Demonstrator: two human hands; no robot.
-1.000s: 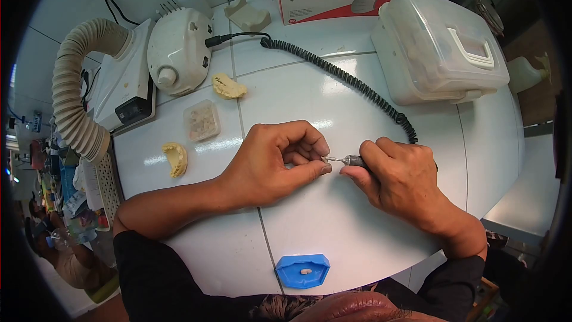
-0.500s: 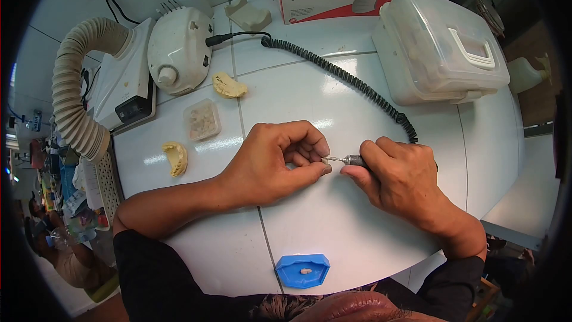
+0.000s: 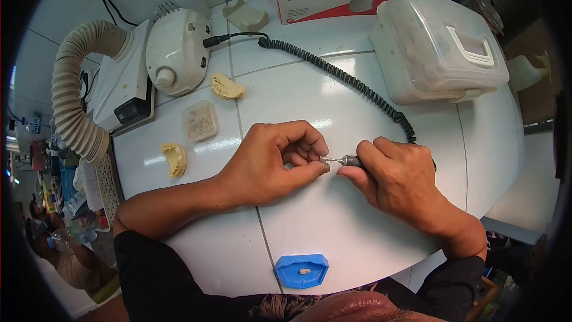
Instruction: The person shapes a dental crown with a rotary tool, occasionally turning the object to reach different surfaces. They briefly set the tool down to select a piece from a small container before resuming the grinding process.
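My left hand (image 3: pixel 283 158) pinches a tiny pale piece (image 3: pixel 323 160) between thumb and fingertips; the fingers hide most of it, so its exact kind cannot be made out. My right hand (image 3: pixel 396 173) is wrapped round a dark rotary handpiece (image 3: pixel 353 161), pen-like. The thin metal bur (image 3: pixel 335 160) at its front points left and meets the pale piece at my left fingertips. From behind the right hand, a coiled black cord (image 3: pixel 339 77) runs up to the white drill control box (image 3: pixel 179 53).
Two yellowish dental casts (image 3: pixel 174 161) and a small clear box (image 3: pixel 201 120) of pale bits lie left. A blue tray (image 3: pixel 302 280) holds a small pinkish piece in front. Behind stand a face mask box (image 3: pixel 333 0), a lidded case (image 3: pixel 438 48) and a ribbed hose (image 3: pixel 62 86).
Both hands keep almost the same pose, with the bur still at the pale piece. The whole view has shifted very slightly.
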